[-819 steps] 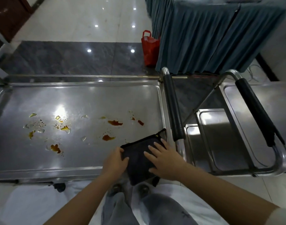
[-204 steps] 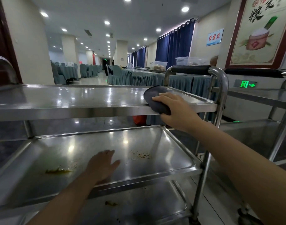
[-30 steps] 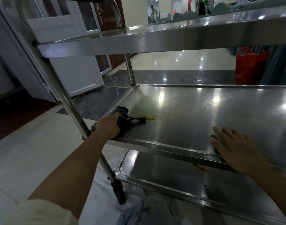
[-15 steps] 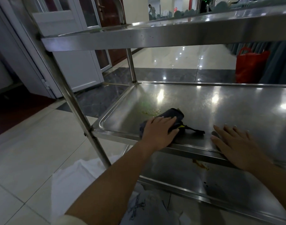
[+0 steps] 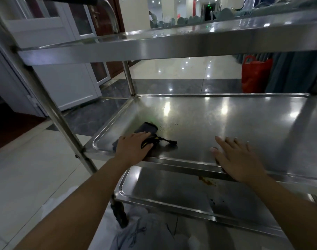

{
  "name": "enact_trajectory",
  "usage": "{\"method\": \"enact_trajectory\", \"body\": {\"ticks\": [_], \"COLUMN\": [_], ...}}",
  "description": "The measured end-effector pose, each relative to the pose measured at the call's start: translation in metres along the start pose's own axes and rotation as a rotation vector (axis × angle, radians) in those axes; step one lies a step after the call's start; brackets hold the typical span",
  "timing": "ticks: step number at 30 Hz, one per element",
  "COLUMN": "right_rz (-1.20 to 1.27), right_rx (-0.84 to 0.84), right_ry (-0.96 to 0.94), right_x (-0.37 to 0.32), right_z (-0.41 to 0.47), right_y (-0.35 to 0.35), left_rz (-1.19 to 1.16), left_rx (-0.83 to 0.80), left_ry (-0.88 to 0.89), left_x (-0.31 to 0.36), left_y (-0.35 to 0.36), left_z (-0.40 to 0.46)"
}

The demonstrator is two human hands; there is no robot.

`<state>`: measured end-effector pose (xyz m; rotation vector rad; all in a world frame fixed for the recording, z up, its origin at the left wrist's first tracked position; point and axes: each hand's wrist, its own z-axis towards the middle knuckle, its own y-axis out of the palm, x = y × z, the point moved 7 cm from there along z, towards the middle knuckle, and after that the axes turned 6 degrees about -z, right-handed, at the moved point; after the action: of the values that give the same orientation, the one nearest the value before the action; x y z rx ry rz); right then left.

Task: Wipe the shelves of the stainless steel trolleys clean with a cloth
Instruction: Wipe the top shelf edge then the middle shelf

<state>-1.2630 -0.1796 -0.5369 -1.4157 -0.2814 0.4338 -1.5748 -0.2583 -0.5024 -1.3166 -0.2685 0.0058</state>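
Note:
A steel trolley stands before me with three shelves. On the middle shelf point(image 5: 244, 120) my left hand point(image 5: 133, 147) presses a dark cloth point(image 5: 147, 129) flat near the shelf's left front corner, fingers laid over it. A strap of the cloth trails to the right. My right hand point(image 5: 237, 157) rests flat on the shelf's front rim, fingers straight. Small crumbs point(image 5: 167, 126) lie just beyond the cloth. The lower shelf point(image 5: 165, 188) carries an orange stain point(image 5: 206, 181) and dark specks.
The top shelf point(image 5: 154, 46) runs overhead. Trolley posts point(image 5: 51, 112) stand at the left. A red bag point(image 5: 255, 74) sits on the floor behind, beside draped tables. A white door point(image 5: 64, 69) lies to the left. A distant person stands in the hall.
My left hand has slid the cloth leftward along the middle shelf toward its front corner. The green smear has thinned to crumbs. My right hand stays on the rim.

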Motion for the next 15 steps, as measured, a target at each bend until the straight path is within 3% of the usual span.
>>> {"method": "enact_trajectory", "body": {"ticks": [5, 10, 12, 15], "right_rz": [0.271, 0.803, 0.875, 0.739], "right_rx": [0.026, 0.304, 0.380, 0.441], "right_ry": [-0.001, 0.116, 0.151, 0.128], "right_x": [-0.005, 0.014, 0.023, 0.033], "right_z": [-0.006, -0.021, -0.027, -0.039], "right_y": [-0.013, -0.034, -0.041, -0.055], "left_rz": [-0.086, -0.218, -0.372, -0.795], "left_rx": [-0.052, -0.154, -0.200, -0.275], "left_ry": [0.217, 0.312, 0.286, 0.157], "left_x": [0.093, 0.187, 0.216, 0.245], "left_y": [0.022, 0.042, 0.042, 0.039], "left_z": [-0.001, -0.009, -0.010, -0.012]}}
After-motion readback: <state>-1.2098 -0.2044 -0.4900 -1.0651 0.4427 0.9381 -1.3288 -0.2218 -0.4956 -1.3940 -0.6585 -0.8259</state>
